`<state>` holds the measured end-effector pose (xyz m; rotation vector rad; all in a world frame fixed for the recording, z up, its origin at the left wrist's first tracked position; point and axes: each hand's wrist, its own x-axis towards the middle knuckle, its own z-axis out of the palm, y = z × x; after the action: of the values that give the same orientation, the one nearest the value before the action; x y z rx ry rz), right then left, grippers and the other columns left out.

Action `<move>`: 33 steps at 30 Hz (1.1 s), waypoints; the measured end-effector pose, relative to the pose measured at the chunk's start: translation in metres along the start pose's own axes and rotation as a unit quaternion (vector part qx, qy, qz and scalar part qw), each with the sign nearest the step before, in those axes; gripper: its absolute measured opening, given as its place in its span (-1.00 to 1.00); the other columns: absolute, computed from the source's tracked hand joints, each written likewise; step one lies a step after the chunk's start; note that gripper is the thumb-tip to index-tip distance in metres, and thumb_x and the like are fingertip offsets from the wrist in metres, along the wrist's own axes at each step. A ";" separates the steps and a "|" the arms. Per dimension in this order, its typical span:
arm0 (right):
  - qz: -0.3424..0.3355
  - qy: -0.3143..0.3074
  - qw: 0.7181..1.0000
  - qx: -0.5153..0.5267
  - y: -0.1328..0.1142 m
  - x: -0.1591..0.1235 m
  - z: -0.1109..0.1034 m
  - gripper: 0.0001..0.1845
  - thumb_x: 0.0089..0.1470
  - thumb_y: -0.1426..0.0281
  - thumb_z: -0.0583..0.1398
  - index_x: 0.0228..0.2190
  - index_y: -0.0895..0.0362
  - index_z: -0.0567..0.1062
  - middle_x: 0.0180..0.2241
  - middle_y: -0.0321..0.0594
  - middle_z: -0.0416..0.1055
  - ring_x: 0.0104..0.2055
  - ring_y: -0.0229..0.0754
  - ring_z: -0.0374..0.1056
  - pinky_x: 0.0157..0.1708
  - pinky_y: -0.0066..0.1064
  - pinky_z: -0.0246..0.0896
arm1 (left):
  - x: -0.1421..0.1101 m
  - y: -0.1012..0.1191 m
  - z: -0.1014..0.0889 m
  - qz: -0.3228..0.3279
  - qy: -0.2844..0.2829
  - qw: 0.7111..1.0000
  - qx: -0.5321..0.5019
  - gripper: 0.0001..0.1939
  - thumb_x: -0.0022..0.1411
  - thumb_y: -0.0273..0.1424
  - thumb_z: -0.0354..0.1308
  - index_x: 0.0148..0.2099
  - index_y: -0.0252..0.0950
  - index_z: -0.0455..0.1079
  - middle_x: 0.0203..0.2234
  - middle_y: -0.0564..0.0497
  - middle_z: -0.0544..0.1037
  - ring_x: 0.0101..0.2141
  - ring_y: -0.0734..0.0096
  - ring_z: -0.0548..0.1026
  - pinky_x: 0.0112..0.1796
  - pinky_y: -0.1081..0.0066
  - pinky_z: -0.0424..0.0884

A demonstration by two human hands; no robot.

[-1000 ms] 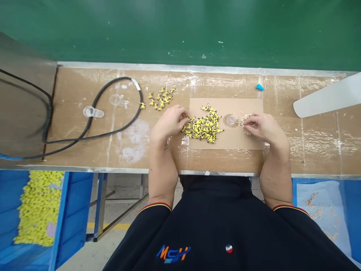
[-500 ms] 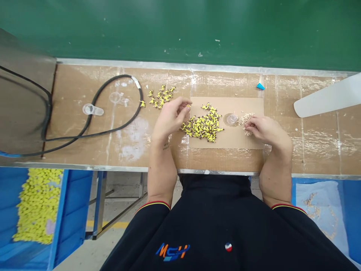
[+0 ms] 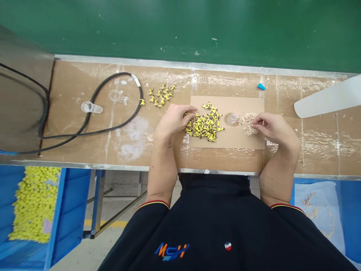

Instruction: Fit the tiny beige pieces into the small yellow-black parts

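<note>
My left hand hovers at the left edge of a pile of small yellow and dark figures. Its thumb and forefinger are curled but apart, and I see nothing between them. At the right edge of a heap of tiny beige pieces, my right hand has its thumb and forefinger pinched together. Whatever may be in that pinch is too small to make out. Between the two heaps stands a small clear round cup. Both heaps lie on a flat cardboard sheet.
More yellow figures lie left of the sheet. A black cable loops there, near a clear plastic scoop. A blue cone-shaped piece and a white panel are at right. Below are blue bins on both sides.
My left hand has shifted right and down over the yellow pile; the yellow piece at its fingertips no longer shows there. My right hand has drawn right, uncovering more beige pieces.
</note>
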<state>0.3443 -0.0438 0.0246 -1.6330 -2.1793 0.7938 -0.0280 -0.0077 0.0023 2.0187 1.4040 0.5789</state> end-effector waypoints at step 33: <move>-0.243 0.143 0.884 0.374 -0.059 0.009 0.048 -0.84 -0.02 0.40 0.51 -0.35 -0.06 0.71 -0.41 -0.30 0.58 -0.41 -0.24 0.49 -0.46 -0.37 0.42 | -0.017 0.081 0.077 0.166 -0.001 0.896 -0.412 -0.74 0.37 -0.17 0.28 -0.18 -0.27 0.56 -0.55 0.12 0.44 -0.55 0.62 0.26 -0.48 0.50 0.20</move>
<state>0.2693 -0.0588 0.0208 -0.7205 -1.6391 0.9820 0.0712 -0.0625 0.0023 1.5283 0.6101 1.0978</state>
